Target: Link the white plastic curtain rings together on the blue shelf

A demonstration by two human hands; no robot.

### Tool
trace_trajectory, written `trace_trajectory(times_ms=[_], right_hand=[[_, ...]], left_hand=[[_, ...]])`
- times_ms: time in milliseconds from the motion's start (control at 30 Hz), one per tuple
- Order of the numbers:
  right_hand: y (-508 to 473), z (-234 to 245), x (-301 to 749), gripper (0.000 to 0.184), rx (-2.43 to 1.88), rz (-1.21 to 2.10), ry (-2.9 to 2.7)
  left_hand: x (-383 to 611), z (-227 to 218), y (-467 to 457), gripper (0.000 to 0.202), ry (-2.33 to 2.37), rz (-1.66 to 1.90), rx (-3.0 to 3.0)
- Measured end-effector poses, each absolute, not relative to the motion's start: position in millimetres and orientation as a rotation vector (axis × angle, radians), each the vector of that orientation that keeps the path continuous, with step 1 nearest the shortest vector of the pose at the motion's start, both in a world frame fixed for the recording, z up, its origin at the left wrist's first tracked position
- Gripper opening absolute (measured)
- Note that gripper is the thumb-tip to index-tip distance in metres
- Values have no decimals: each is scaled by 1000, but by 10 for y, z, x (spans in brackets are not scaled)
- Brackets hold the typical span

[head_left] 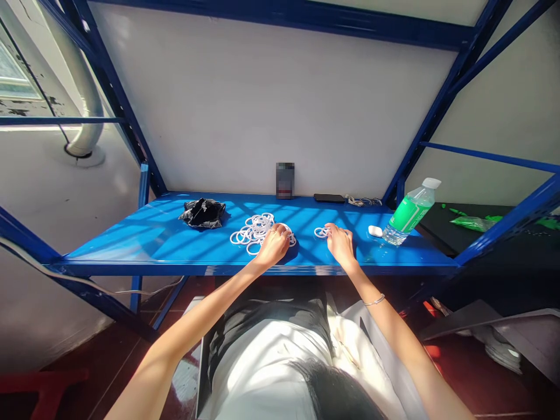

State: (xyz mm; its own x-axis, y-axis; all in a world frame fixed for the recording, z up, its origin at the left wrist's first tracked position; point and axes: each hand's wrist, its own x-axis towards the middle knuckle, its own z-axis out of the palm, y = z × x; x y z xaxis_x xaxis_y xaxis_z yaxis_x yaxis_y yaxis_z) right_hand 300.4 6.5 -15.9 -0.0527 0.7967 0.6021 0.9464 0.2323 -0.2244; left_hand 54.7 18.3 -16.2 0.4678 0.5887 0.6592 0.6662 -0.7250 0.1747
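Note:
A loose pile of white rings (251,231) lies on the blue tabletop, left of the middle. My left hand (275,244) rests at the pile's right side, its fingers curled down on a white ring there; the fingertips are partly hidden. To the right, apart from the pile, lies a smaller group of white rings (321,233). My right hand (340,242) is beside this group, its fingers bent and closed at the rings' right edge. What exactly sits between its fingertips is too small to make out.
A crumpled black plastic bag (203,213) lies at the left. At the back are a dark box (285,182), a black phone (329,198) and a coiled cable (362,201). A white earbud case (375,231) and a green-labelled bottle (410,213) stand right. Blue frame posts (437,105) flank the table.

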Motion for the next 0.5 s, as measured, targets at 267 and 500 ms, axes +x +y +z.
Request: trace_trajectory(times_ms=[267,500], right_hand=[[-44,2,2876,25,-1233,167,-1749],[-262,37,2535,33,-840,994,-1818]], left_hand=[[557,-133,130,21,-1006,-1124,-2668],[594,-106,66,22,-828,-1187,-2776]])
